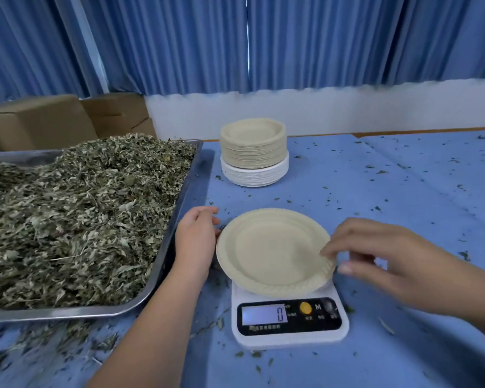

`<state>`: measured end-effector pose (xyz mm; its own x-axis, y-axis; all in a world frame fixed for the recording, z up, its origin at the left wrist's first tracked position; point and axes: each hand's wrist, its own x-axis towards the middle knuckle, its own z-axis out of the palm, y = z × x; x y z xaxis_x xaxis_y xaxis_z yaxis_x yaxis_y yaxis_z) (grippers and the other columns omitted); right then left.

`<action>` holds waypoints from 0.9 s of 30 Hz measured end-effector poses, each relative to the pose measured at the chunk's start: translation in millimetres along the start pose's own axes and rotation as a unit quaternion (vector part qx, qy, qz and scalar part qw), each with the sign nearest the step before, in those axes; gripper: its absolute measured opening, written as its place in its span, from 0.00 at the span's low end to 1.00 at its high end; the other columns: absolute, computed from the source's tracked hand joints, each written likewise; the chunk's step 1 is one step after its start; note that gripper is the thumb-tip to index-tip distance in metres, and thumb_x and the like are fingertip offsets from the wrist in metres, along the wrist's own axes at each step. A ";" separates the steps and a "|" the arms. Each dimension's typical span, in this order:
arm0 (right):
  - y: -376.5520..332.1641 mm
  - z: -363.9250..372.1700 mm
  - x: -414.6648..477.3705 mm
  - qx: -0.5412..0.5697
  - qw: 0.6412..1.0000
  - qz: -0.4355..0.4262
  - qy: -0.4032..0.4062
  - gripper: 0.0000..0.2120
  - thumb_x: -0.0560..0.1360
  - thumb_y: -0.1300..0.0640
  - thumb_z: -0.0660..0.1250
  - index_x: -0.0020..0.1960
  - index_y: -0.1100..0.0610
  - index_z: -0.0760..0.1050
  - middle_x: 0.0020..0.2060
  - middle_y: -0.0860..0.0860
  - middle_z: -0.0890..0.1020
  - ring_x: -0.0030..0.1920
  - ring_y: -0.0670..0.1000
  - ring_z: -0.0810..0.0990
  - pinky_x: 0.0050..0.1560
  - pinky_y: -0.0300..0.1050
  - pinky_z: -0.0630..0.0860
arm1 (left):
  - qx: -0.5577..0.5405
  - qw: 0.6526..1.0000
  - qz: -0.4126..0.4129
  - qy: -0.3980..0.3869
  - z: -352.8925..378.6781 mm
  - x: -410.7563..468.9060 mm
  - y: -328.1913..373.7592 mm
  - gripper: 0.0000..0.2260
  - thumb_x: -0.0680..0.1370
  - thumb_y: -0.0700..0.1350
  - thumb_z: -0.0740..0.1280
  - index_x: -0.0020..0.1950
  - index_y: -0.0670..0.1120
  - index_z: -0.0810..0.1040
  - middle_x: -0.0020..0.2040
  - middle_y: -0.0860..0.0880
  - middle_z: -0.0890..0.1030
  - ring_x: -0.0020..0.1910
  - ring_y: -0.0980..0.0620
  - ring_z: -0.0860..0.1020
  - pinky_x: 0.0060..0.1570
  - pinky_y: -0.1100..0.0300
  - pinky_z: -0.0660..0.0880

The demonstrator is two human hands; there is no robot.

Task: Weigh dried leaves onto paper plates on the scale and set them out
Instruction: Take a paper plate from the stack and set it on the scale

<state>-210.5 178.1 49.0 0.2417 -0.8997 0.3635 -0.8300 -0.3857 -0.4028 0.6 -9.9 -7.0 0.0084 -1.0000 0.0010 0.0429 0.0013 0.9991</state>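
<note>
Sitting on the digital scale (289, 338), paper plate (269, 247): right hand (389, 256) grip pinches its right rim, left hand (196, 236) loose, holding nothing.

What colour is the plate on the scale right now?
The plate is pale beige, plain, with a crimped rim; clearest in the head view.

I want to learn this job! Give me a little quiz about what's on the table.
1. True or false: the paper plate on the scale already holds leaves.
2. What does the display show? A) 0 B) 5 C) 50
3. On which side of the scale is the tray of dried leaves?

Key: 1 false, the plate is bare; 2 A; 3 left.
</note>
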 end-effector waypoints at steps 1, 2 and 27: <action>0.8 -3.8 -1.4 0.006 1.000 0.010 0.027 0.04 0.76 0.47 0.66 0.46 0.44 0.80 0.42 0.40 0.78 0.37 0.43 0.76 0.38 0.31 0.70 | 0.003 1.000 0.002 0.001 0.7 0.2 -0.1 0.11 0.79 0.41 0.58 0.46 0.49 0.81 0.41 0.50 0.78 0.34 0.51 0.74 0.35 0.56 0.71; 3.6 -7.7 -2.9 0.030 0.998 0.035 0.046 0.06 0.75 0.45 0.67 0.40 0.43 0.78 0.36 0.42 0.77 0.32 0.43 0.73 0.35 0.32 0.69 | 0.009 1.000 0.003 0.002 1.3 0.2 0.1 0.11 0.79 0.41 0.58 0.47 0.49 0.81 0.41 0.50 0.78 0.34 0.50 0.75 0.35 0.56 0.72; 0.9 20.8 -6.0 0.061 0.936 0.291 -0.188 0.20 0.72 0.38 0.65 0.31 0.52 0.79 0.20 0.48 0.71 0.22 0.47 0.68 0.28 0.39 0.66 | 0.004 0.999 0.015 0.029 5.2 -1.5 -1.8 0.11 0.79 0.42 0.58 0.46 0.50 0.80 0.42 0.51 0.78 0.36 0.50 0.75 0.37 0.56 0.71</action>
<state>-202.2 178.9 29.0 -0.0540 -0.9642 -0.2597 -0.8184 0.1917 -0.5418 -4.7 -8.4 -8.5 0.0668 -0.9973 0.0292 0.0346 0.0316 0.9989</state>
